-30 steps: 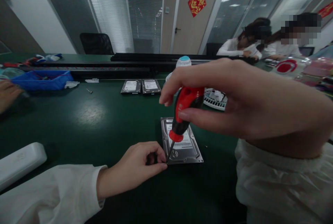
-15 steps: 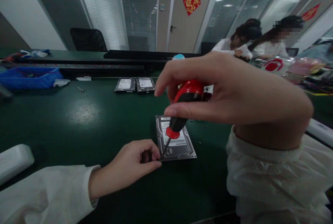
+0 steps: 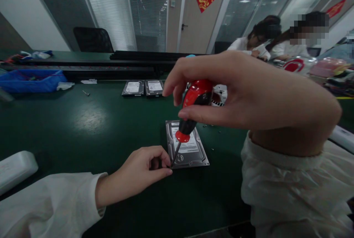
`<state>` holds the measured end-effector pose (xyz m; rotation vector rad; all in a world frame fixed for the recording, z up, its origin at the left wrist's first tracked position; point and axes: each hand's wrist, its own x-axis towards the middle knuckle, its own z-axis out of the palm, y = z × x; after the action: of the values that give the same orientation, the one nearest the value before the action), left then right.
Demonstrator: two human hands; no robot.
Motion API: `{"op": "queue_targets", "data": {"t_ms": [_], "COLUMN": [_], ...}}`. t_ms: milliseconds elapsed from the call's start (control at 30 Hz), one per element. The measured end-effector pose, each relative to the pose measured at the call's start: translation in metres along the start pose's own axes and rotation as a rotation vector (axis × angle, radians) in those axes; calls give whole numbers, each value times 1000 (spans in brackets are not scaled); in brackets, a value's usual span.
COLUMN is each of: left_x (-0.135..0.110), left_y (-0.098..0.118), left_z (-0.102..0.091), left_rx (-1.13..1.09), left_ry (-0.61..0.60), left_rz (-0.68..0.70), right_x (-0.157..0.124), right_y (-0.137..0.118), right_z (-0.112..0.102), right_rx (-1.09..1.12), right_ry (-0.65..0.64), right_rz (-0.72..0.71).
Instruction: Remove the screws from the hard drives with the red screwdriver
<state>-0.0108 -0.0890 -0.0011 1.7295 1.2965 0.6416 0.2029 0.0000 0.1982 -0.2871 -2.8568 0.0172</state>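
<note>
Red-black screwdriver [image 3: 194, 97] tilted, tip on flat silver hard drive [image 3: 194, 155].

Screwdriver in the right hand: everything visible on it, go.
The screwdriver has a glossy red-and-black handle, plastic by the look, a red collar and a thin dark shaft. It tilts, tip down-left, meeting the near left corner of the hard drive on the green table. The right hand pinches the handle; the left hand pinches beside the tip.

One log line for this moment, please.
right hand: grips red-handled screwdriver, tip at near-left corner of hard drive | left hand: fingers curled, tips beside that corner | green table: two more drives at back
</note>
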Motion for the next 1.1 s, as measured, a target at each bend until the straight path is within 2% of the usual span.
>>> {"op": "queue_targets", "data": {"t_ms": [100, 267, 433, 600, 767, 967, 1100], "left_x": [0, -2, -2, -2, -2, -1, -2], "left_y": [-1, -1, -3, -3, -2, -1, -1], "left_z": [0, 0, 1, 1, 1, 0, 0], "left_rx": [4, -6, -10, -4, -1, 8, 1], "left_ry": [4, -2, -2, -6, -3, -12, -9], "left_rz": [3, -5, -2, -4, -11, -14, -7], "right_x": [-1, -1, -2, 0, 1, 2, -4], "right_y": [-2, -4, -6, -6, -4, -5, -8], "right_z": [-1, -1, -2, -3, -2, 1, -5], "right_rx": [-14, -54, -42, -65, -3, -16, 12], "right_ry": [-23, 31, -10, 46, -29, -1, -24], "right_rz": [-7, -11, -51, -60, -88, -1, -59]}}
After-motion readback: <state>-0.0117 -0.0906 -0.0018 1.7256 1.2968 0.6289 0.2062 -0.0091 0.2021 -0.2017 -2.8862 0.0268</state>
